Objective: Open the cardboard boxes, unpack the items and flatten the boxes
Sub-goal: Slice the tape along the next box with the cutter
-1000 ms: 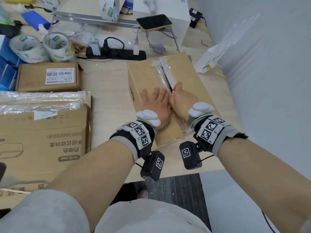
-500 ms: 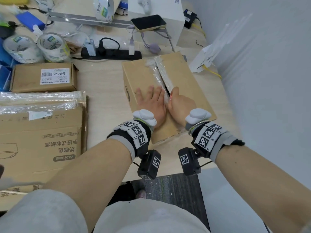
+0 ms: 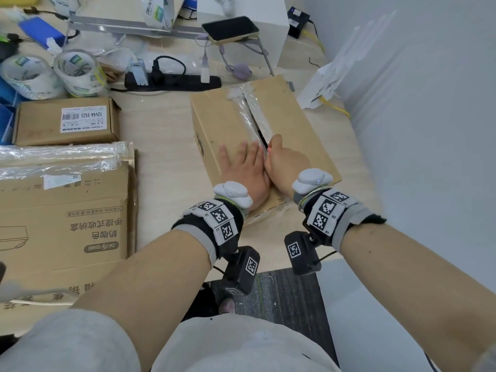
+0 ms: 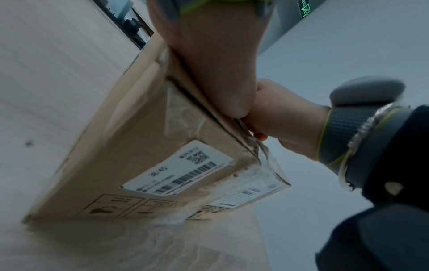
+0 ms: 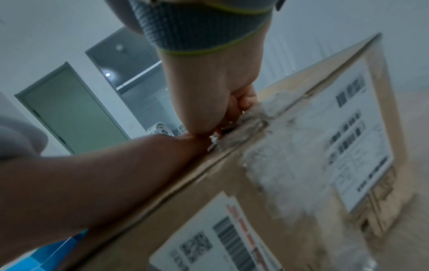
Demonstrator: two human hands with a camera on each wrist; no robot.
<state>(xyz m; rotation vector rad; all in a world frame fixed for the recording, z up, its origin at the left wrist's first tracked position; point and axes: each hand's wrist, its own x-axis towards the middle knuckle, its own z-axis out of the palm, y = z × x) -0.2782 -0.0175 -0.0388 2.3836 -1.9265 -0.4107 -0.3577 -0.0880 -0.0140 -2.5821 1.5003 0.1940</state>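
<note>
At the far left a large flattened carton (image 3: 61, 210) lies on the wooden desk (image 3: 161, 135), its right edge near the desk's front edge. Behind it sits a small labelled box (image 3: 67, 120), with two tape rolls (image 3: 53, 73) and a black power strip (image 3: 171, 83) further back. A strip of bare desk separates these from the taped cardboard box (image 3: 222, 122), which stands in the middle of the desk with its near end just inside the front edge. The left hand (image 3: 244, 167) lies flat on the box's left top flap, fingers spread and straight. Just beside it, touching, the right hand (image 3: 287, 162) is curled into a fist at the slit centre seam (image 3: 255, 122); what its fingers pinch cannot be told. To the right, bare desk runs to the wall, with a white paper bag (image 3: 324, 84) well behind.
</note>
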